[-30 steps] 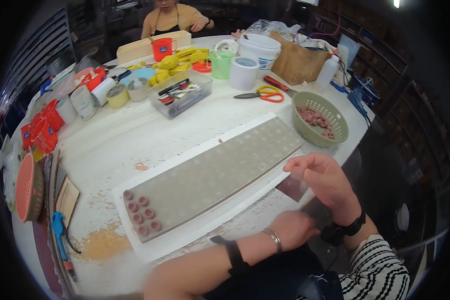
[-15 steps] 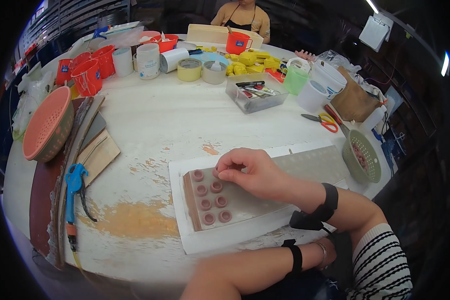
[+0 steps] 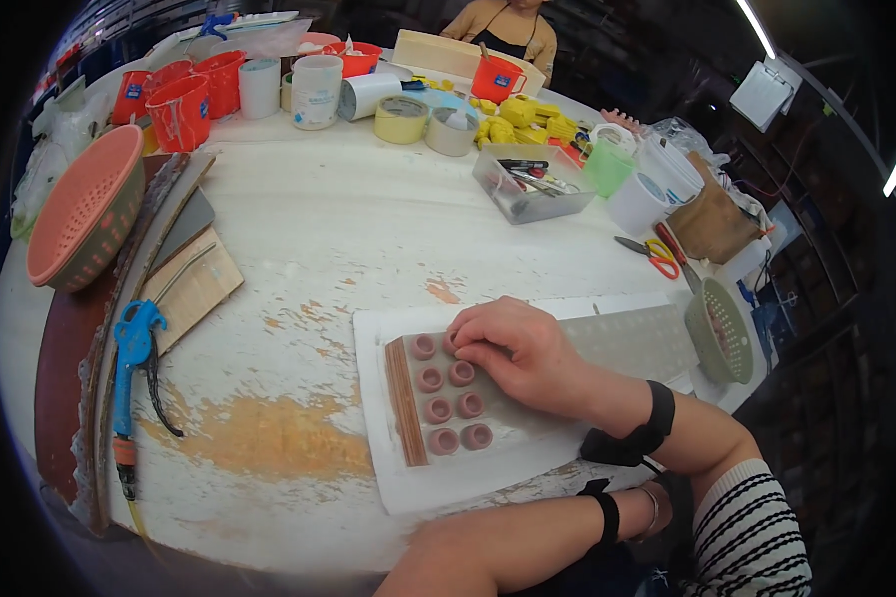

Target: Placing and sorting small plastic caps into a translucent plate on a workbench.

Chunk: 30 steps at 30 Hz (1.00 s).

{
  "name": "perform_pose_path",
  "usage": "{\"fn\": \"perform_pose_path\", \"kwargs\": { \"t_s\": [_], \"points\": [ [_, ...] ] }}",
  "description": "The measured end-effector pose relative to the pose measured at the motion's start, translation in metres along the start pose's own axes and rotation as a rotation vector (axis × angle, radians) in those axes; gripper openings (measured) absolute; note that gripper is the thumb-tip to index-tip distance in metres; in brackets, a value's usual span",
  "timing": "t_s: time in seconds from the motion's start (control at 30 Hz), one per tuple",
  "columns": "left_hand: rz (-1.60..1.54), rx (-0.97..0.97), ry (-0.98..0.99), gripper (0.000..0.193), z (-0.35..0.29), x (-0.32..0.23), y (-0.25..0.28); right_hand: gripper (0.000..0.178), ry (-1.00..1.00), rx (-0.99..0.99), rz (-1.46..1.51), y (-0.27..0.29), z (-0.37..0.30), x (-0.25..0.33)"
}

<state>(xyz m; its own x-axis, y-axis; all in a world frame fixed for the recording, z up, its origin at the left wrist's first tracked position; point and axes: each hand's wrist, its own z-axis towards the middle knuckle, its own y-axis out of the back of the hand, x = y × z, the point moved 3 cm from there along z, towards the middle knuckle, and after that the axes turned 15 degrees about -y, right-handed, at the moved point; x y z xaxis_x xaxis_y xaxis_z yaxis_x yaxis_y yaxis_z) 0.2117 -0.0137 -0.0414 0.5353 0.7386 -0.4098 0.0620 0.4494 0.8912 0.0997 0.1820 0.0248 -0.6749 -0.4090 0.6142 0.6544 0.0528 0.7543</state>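
Note:
My right hand [image 3: 520,350] reaches in from the lower right, thumb and fingers pinched on a small brownish-pink ring [image 3: 451,342]. That ring stands at the far end of the second column on a grey flat board [image 3: 617,343]. Several more rings of the same kind, such as one nearby ring [image 3: 461,373], stand in two columns at the board's left end. A striped wooden strip [image 3: 405,403] edges that end. My left forearm [image 3: 528,537] lies across the near edge, its wrist under my right elbow; the fingers of my left hand are hidden.
A white sheet [image 3: 408,495] lies under the board. A green colander [image 3: 717,333] with small pieces stands right, near scissors [image 3: 657,257]. At left are a blue air gun [image 3: 134,343] and a pink colander [image 3: 90,209]. Red cups [image 3: 181,114] and a tool box [image 3: 533,189] stand farther back; a person sits beyond.
The view has shifted, so the table's things appear slightly displaced. My right hand keeps its pinch on the ring at the far end of the second column.

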Motion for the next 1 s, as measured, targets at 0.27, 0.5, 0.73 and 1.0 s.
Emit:
{"fn": "perform_pose_path", "kwargs": {
  "t_s": [0.27, 0.5, 0.73, 1.0],
  "points": [
    [0.003, -0.013, 0.002, 0.029, 0.011, 0.004, -0.005, 0.011, -0.004, 0.025, -0.06, 0.003, -0.002, 0.002],
    [0.004, -0.021, -0.002, 0.03, 0.018, 0.001, -0.008, 0.011, 0.009, -0.004, -0.042, 0.001, -0.005, 0.003],
    [0.007, -0.011, -0.011, 0.031, 0.023, -0.001, -0.01, 0.01, -0.009, 0.001, -0.035, 0.002, -0.005, 0.007],
    [0.026, 0.102, -0.05, 0.033, 0.021, 0.001, -0.011, 0.011, -0.063, -0.062, -0.039, 0.027, 0.005, -0.01]
  ]
}}
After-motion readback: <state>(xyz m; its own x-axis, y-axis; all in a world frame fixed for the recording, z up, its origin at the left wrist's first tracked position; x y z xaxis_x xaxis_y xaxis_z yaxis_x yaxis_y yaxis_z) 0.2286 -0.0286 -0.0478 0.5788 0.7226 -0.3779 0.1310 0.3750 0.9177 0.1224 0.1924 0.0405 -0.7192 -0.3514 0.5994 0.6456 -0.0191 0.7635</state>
